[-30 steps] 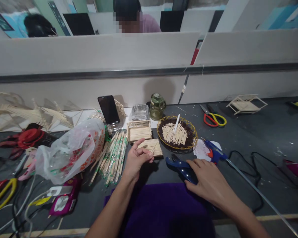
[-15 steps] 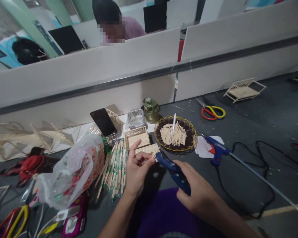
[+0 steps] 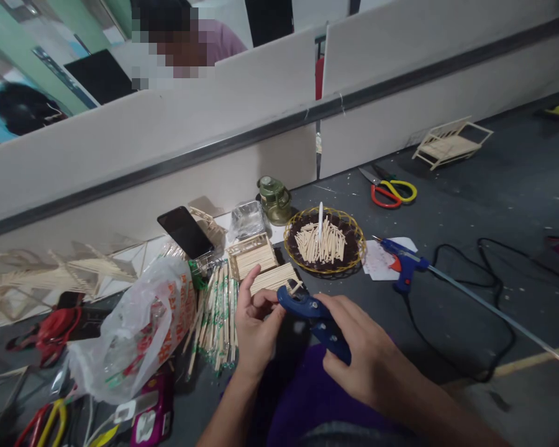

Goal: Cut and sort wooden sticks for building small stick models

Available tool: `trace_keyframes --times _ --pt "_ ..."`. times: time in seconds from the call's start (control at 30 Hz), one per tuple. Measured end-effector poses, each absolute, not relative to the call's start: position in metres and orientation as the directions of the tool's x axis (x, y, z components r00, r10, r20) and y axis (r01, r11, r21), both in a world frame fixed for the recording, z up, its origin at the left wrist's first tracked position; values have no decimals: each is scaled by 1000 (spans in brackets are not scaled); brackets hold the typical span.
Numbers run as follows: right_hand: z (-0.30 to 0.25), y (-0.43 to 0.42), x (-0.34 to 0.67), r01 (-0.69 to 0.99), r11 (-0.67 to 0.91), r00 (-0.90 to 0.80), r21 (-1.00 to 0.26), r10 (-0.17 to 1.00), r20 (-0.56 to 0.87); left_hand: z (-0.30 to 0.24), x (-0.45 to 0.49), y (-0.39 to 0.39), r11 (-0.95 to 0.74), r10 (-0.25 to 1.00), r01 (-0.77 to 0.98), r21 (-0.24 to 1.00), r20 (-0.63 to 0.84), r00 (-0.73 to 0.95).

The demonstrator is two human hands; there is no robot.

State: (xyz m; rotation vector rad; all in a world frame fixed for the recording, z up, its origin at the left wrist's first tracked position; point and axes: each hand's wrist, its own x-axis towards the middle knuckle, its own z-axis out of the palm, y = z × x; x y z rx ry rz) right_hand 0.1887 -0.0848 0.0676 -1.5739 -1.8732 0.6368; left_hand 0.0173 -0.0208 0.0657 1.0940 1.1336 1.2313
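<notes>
Cutting is the work in hand. Our left hand [image 3: 256, 326] pinches a thin stick [image 3: 295, 288] between thumb and fingertips. Our right hand [image 3: 361, 363] is closed round the handles of the blue cutter [image 3: 306, 308], whose head meets the stick's far end, just in front of the flat panel [image 3: 272, 277] of glued sticks. We cannot tell whether the blades have gone through.

A good share looks done, as we judge it. The basket [image 3: 359, 247] holds a heap of short cut pieces, and a small stick box [image 3: 251, 253] stands finished behind the panel.

Plenty seems left. A bundle of wrapped chopsticks [image 3: 218, 310] lies unopened beside our left wrist. The glue gun [image 3: 404, 267] rests on its paper, well apart from both hands.
</notes>
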Motion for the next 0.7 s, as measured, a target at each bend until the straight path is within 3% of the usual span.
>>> trace_keyframes --times 0.7 --pt "61 -81 190 579 123 -96 -806 992 83 72 21 -29 53 996 120 991 -61 62"
